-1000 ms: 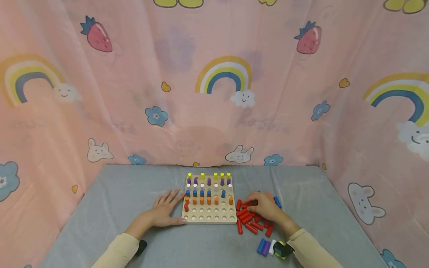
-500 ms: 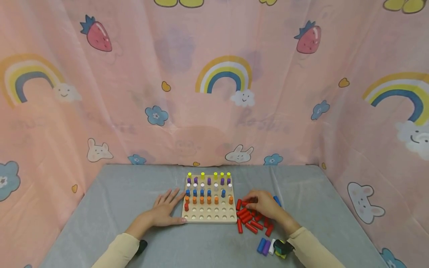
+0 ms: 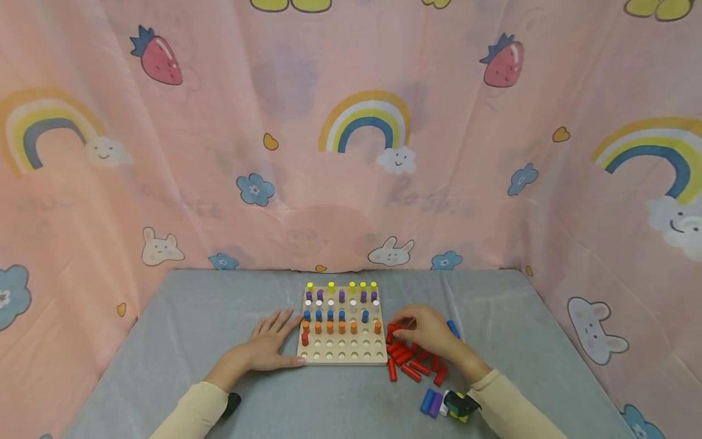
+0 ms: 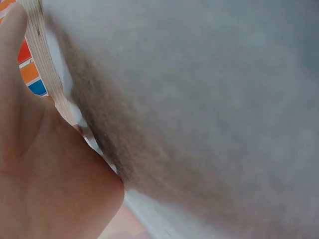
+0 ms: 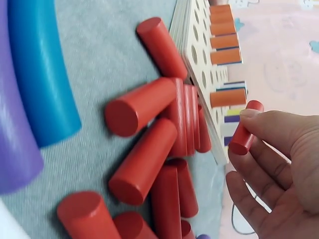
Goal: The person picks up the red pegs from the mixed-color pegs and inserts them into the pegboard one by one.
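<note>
A wooden pegboard (image 3: 342, 364) lies mid-table with rows of yellow, purple, white, blue and orange pegs standing in it. One red peg (image 3: 304, 339) is upright in its left column; the front rows otherwise show bare holes. My left hand (image 3: 267, 349) rests against the board's left side with spread fingers, the thumb at the front left corner. In the right wrist view, my right hand (image 5: 286, 164) pinches a red peg (image 5: 242, 138) between thumb and fingers, raised over the table. Beneath it, just right of the board, is a loose pile of red pegs (image 3: 411, 373).
Blue (image 3: 428, 402), purple (image 3: 436, 405) and white pegs lie near the right wrist, with yellow ones partly hidden by the black wrist camera (image 3: 459, 403). Another blue peg (image 3: 453, 329) sits behind the right hand. A pink patterned curtain (image 3: 351, 201) surrounds the grey table.
My right hand has shifted a little left and lifted toward the board's right edge, with a red peg now in its pinch. The left hand has stayed in place.
</note>
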### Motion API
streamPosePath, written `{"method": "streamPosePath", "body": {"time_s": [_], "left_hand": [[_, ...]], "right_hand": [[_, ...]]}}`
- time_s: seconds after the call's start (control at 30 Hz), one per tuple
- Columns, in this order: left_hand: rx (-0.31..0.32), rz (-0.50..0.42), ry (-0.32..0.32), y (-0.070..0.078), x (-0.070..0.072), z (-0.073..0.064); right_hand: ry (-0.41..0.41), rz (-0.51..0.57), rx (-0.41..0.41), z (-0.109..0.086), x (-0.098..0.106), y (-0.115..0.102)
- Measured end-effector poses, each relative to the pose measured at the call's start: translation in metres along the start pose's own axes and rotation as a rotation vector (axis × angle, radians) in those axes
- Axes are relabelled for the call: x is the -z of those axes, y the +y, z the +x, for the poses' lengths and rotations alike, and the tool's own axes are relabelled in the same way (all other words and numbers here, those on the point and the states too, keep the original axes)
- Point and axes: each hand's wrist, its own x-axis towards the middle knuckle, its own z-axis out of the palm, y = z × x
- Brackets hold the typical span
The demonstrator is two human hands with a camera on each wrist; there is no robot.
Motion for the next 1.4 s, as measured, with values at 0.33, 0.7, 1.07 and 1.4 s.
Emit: {"method": "streamPosePath", "body": {"time_s": [0.33,0.7,1.07,1.4], "left_hand": [[-0.008,-0.011,0.0,0.0,0.0,0.0],[-0.024,-0.033,0.012,-0.008,-0.008,0.002],[-0.014,-0.022,0.03,-0.017,-0.016,0.009],[-0.012,-0.03,0.027,-0.014,-0.014,0.007]], "right_hand": [[-0.025,0.054,-0.024,0.002,-0.008,-0.009],[-0.009,0.073,-0.024,0.004,-0.018,-0.014],[-0.007,0.152,-0.015,0.005,-0.028,-0.02],[0.024,0.181,0.018,0.01,-0.042,-0.027]]}}
